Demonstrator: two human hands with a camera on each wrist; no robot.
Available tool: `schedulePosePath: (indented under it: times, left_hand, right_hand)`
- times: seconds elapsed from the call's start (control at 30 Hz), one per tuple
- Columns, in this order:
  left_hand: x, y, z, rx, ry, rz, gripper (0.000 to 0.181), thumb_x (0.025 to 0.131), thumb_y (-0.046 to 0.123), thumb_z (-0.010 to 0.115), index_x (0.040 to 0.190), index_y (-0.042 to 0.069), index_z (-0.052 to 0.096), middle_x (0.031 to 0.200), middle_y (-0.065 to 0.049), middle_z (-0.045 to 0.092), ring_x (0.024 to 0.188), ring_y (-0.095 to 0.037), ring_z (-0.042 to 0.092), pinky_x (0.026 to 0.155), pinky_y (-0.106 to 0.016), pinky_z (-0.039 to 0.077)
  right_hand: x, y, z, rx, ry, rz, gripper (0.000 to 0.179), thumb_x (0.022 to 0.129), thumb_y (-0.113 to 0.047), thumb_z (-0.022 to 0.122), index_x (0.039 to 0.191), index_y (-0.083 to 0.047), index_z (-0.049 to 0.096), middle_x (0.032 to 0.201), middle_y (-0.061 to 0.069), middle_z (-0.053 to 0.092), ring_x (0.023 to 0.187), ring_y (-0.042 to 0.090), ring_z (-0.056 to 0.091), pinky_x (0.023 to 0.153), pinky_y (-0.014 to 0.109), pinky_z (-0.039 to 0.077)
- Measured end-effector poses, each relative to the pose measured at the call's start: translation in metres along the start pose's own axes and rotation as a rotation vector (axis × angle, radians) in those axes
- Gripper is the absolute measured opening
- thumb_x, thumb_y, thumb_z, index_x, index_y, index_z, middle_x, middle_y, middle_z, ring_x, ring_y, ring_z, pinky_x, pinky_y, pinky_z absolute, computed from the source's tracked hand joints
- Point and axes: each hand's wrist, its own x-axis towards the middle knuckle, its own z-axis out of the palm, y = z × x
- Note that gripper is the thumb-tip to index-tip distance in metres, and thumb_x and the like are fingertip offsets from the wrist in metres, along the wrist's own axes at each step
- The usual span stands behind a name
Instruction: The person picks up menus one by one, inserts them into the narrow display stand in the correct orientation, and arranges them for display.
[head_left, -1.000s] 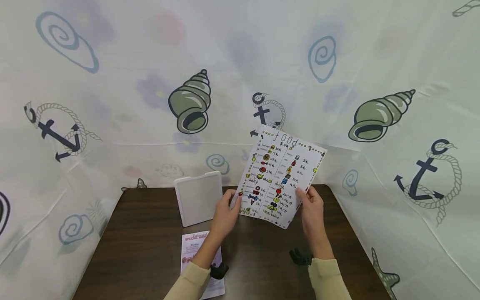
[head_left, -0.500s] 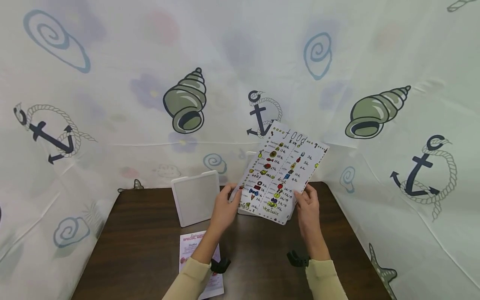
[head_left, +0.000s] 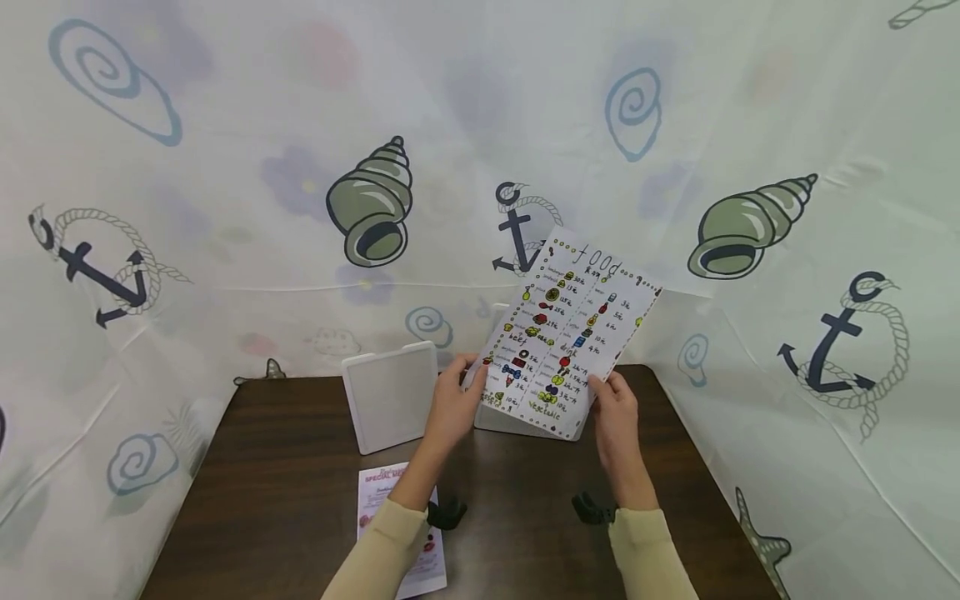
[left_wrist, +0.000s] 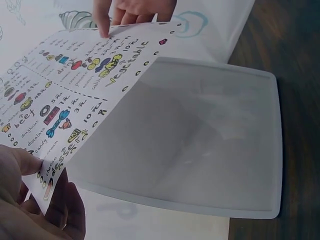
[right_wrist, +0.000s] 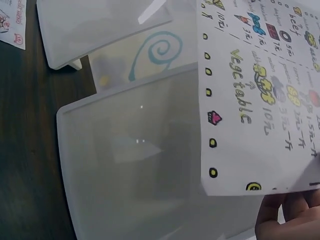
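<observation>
A hand-drawn paper menu [head_left: 566,333], headed "food" and covered with small coloured drawings and prices, is held up at a slant. My left hand [head_left: 452,408] pinches its lower left edge, thumb in front and fingers behind, as the left wrist view shows. At the lower right edge my right hand [head_left: 618,417] pinches it too, its thumb on the printed face. Right behind the paper stands a white-rimmed display stand [left_wrist: 185,140] with a grey panel, mostly hidden by the menu in the head view. I cannot tell whether paper and panel touch.
A second white display stand [head_left: 393,400] leans upright to the left. In front of it a printed "special menu" sheet [head_left: 375,492] lies on the dark wooden table [head_left: 247,500], partly under my left forearm. A patterned curtain [head_left: 480,125] hangs close behind the table.
The paper menu has moved up and slightly right, tilting further, so the lower edge of the stand behind it shows. Both hands have kept their grip and the left one has risen slightly.
</observation>
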Motion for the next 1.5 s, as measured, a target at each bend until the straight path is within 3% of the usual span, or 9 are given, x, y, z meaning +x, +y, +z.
schedulePosePath:
  times: [0.4, 0.93, 1.1, 1.5]
  left_hand:
    - [0.012, 0.003, 0.003, -0.041, 0.036, 0.005, 0.020, 0.111, 0.021, 0.061, 0.123, 0.007, 0.067, 0.114, -0.013, 0.070, 0.097, -0.029, 0.066, 0.078, -0.031, 0.054]
    - [0.021, 0.010, 0.005, -0.048, 0.024, 0.053, 0.027, 0.109, 0.021, 0.064, 0.133, 0.009, 0.071, 0.117, -0.012, 0.075, 0.089, -0.018, 0.066, 0.071, -0.025, 0.053]
    - [0.022, 0.011, 0.009, -0.038, 0.016, 0.034, 0.027, 0.109, 0.022, 0.065, 0.133, 0.010, 0.071, 0.119, -0.009, 0.076, 0.092, -0.017, 0.068, 0.072, -0.024, 0.053]
    - [0.026, 0.011, 0.011, -0.021, 0.041, 0.021, 0.020, 0.108, 0.025, 0.066, 0.122, 0.011, 0.070, 0.109, -0.008, 0.073, 0.084, -0.015, 0.061, 0.069, -0.025, 0.050]
  right_hand:
    - [0.017, -0.016, 0.007, -0.049, 0.011, -0.017, 0.039, 0.113, -0.028, 0.057, 0.147, -0.008, 0.058, 0.136, 0.004, 0.069, 0.110, 0.014, 0.072, 0.092, 0.025, 0.057]
    - [0.030, -0.035, 0.006, -0.060, 0.060, -0.031, 0.039, 0.111, -0.032, 0.062, 0.144, -0.010, 0.061, 0.140, 0.004, 0.068, 0.119, 0.016, 0.066, 0.097, 0.024, 0.055]
    - [0.033, -0.040, 0.003, -0.043, 0.076, -0.025, 0.039, 0.111, -0.031, 0.062, 0.145, -0.012, 0.060, 0.141, 0.002, 0.068, 0.121, 0.014, 0.064, 0.098, 0.022, 0.053]
    - [0.043, -0.049, 0.005, -0.030, 0.075, -0.046, 0.041, 0.112, -0.031, 0.061, 0.149, -0.014, 0.057, 0.147, 0.003, 0.066, 0.127, 0.015, 0.064, 0.103, 0.024, 0.050]
